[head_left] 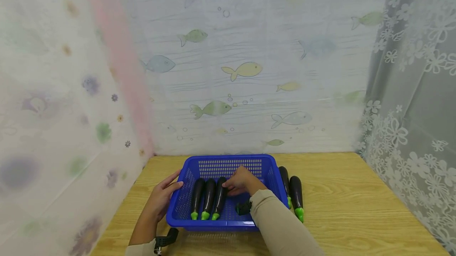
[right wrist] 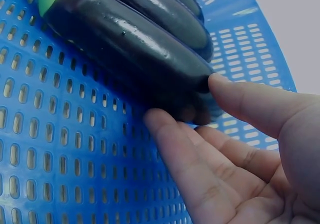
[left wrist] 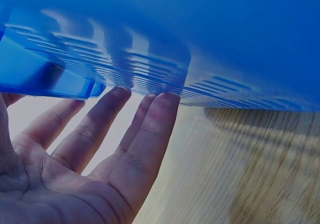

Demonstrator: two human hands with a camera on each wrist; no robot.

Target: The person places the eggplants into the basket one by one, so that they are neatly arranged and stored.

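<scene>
Three dark eggplants with green stems lie side by side in the left half of a blue perforated basket (head_left: pixel 242 223). My right hand (head_left: pixel 240 181) reaches inside; its thumb touches the rounded end of the rightmost one (head_left: pixel 220 197). In the right wrist view that eggplant (right wrist: pixel 130 34) lies beside the thumb, and the hand's (right wrist: pixel 240 159) other fingers extend loosely low along its side. My left hand (head_left: pixel 162 198) is at the basket's left side, thumb by the rim. In the left wrist view the left hand's (left wrist: pixel 95 169) nearly straight fingertips touch the basket's outer wall (left wrist: pixel 145 64).
Two more eggplants, one against the basket's right side (head_left: pixel 285 182) and one just beyond it (head_left: pixel 296 196), lie on the wood-grain table (head_left: pixel 356 208). Patterned sheets (head_left: pixel 256 90) hang behind the table and at both sides.
</scene>
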